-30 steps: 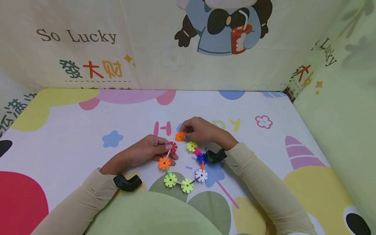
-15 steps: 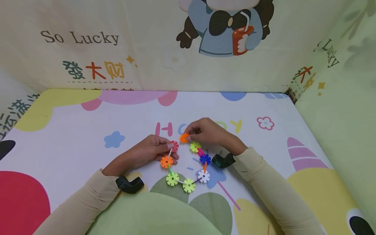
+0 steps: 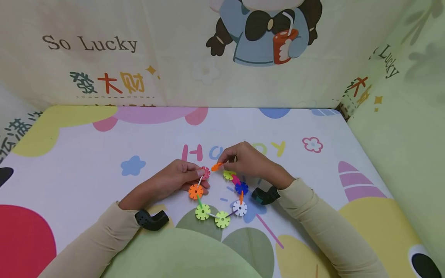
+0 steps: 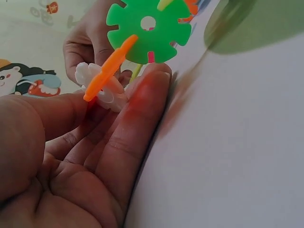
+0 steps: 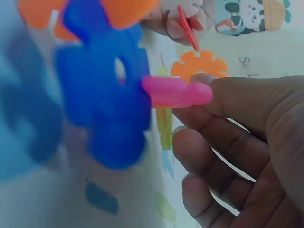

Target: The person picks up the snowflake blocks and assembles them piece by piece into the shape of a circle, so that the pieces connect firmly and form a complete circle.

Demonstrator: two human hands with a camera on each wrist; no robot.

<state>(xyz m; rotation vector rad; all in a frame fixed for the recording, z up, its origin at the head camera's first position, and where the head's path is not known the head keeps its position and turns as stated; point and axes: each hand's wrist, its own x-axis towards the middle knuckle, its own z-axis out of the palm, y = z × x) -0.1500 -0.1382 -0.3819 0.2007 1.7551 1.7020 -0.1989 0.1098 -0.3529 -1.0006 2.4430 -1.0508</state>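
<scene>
A chain of notched plastic discs curves into an almost closed ring in the head view, with an orange disc (image 3: pixel 196 192), a white disc (image 3: pixel 240 208) and a blue disc (image 3: pixel 241 188) among them. My left hand (image 3: pixel 177 175) pinches the red disc (image 3: pixel 206 173) at the left end between thumb and fingers. My right hand (image 3: pixel 243 157) pinches another orange disc (image 5: pixel 199 64), tilted, just right of the red one; a small gap parts them. Beside it lies a yellow-green disc (image 3: pixel 228 175), partly covered by the right hand. Whether these two are joined, I cannot tell.
The ring lies on a printed tabletop (image 3: pixel 87 173) with coloured shapes and letters. A printed cloth wall (image 3: pixel 174 77) rises behind the table, and another (image 3: pixel 399 135) stands along the right side. Black bands (image 3: pixel 152 220) sit on both wrists.
My right hand has drawn slightly right and towards me, and its orange disc has turned from facing up to nearly edge-on. The left hand keeps its pinch on the red disc, almost still.
</scene>
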